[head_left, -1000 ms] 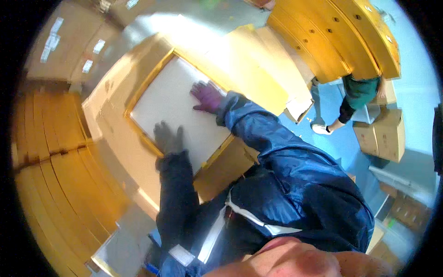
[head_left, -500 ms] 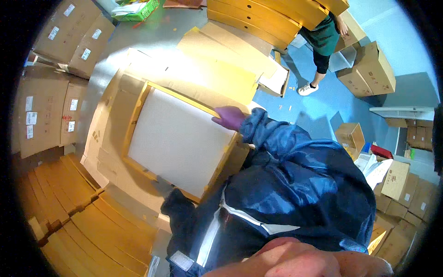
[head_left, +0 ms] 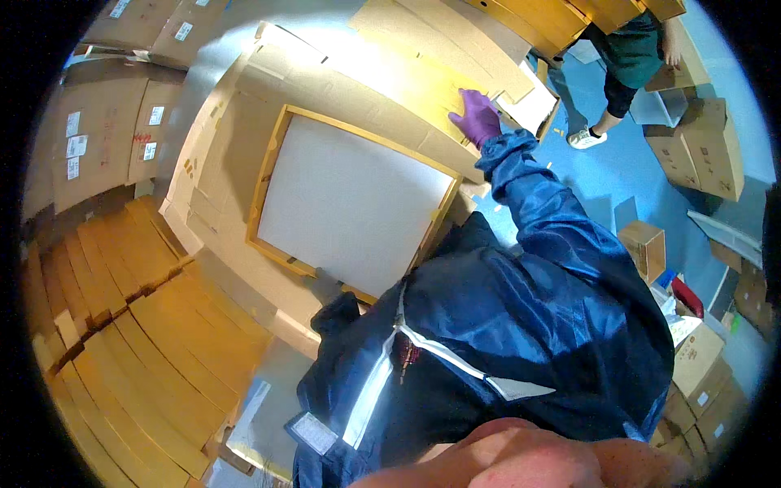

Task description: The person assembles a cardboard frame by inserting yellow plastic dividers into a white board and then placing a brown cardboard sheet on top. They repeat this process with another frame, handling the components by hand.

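While white rectangular panel in wooden frame [head_left: 350, 199] lies flat on brown cardboard sheet [head_left: 244, 122], purple-gloved right hand [head_left: 476, 116] rests flat, fingers spread, on cardboard beyond panel's far corner, holding nothing. Grey-gloved left hand [head_left: 328, 286] at panel's near edge, nearer; grasp cannot tell.

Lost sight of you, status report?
Right hand flat on cardboard flap, open. Left hand at wooden frame edge, grip unclear. Nothing blocking.
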`<action>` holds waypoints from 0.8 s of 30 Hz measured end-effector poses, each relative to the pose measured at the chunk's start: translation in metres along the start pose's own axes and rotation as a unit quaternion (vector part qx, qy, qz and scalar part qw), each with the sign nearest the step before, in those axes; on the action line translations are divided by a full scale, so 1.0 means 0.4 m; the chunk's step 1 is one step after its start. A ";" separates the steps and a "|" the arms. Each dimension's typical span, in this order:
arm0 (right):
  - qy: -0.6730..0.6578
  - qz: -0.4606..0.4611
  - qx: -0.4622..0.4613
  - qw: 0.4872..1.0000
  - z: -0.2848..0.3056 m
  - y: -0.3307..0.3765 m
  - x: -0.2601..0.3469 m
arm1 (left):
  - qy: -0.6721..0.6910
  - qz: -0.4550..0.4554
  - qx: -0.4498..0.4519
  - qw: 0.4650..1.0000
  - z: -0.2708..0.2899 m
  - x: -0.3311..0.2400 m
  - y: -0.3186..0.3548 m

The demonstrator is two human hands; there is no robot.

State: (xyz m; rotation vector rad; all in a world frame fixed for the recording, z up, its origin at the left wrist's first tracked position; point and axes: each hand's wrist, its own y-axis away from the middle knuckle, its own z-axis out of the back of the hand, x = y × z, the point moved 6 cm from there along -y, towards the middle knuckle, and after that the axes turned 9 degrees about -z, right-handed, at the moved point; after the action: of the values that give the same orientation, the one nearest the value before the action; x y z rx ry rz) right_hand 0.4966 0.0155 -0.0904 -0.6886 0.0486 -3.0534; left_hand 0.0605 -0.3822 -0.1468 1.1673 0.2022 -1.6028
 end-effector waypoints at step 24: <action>0.175 -0.026 0.152 0.972 0.092 -0.247 -0.113 | -0.342 -0.281 -0.184 0.878 -0.199 -0.277 0.236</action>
State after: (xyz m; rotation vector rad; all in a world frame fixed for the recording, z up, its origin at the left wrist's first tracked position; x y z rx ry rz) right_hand 0.5526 0.1141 -0.0734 -0.1332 -0.4297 -3.0879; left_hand 0.1748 -0.2959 -0.0633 0.1956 0.3813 -2.2634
